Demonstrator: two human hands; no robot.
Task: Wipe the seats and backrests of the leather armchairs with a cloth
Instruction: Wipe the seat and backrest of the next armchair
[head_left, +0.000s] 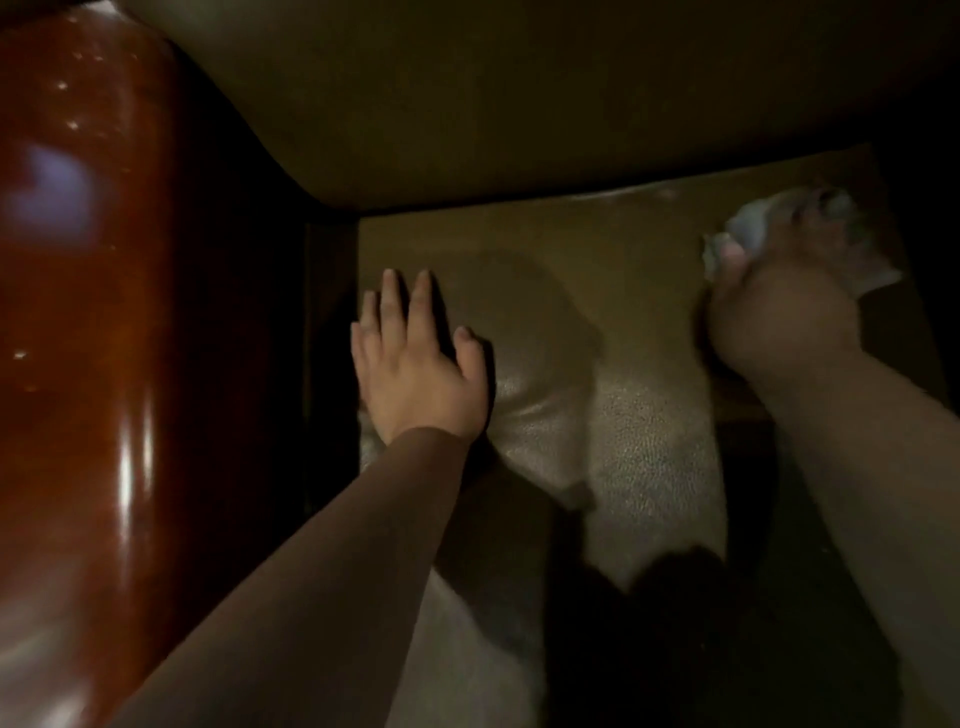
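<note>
Two bare forearms, no sleeves visible (dim light); hands ungloved

armrest (104, 338): glossy reddish-brown wood | left of view | light glints along its curve

The leather seat (623, 426) of the armchair carries everything here. My left hand (415, 364) lies flat on it near the left edge, fingers straight, pointing toward the backrest (519, 104). At the far right corner my right hand (779, 312) presses a pale crumpled cloth (753, 223) down on the leather.
</note>
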